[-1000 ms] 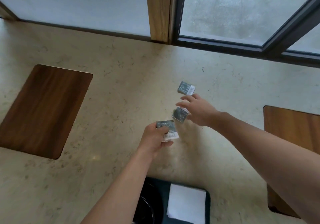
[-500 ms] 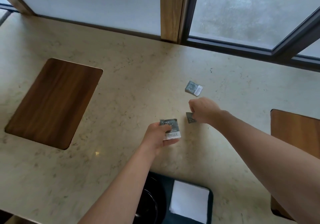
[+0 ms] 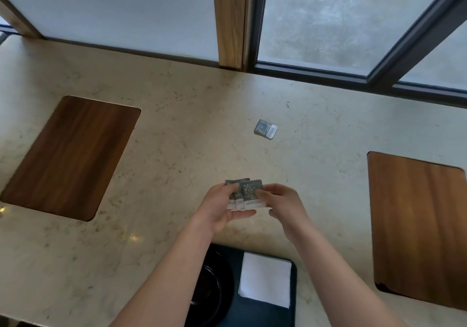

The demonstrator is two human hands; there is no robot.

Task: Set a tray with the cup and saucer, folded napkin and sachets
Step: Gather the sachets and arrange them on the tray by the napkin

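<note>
Above bench near edge, left hand (image 3: 219, 210) grips fanned sachets (image 3: 244, 195), thumb on top; right hand (image 3: 283, 204) pinches frontmost one. Forearms converge. Lone sachet (image 3: 265, 129) toward far edge. Tray (image 3: 293, 291) at near edge holds napkin (image 3: 265, 278).

- The counter (image 3: 177, 149) lay open between the two wooden insets (image 3: 73, 157), with one loose sachet (image 3: 265, 129) lying far of centre.
- Near, the tray (image 3: 294, 288) carried a napkin (image 3: 265, 280) and a dark saucer (image 3: 212, 288).
- A window frame (image 3: 328, 72) closed the far edge.
</note>
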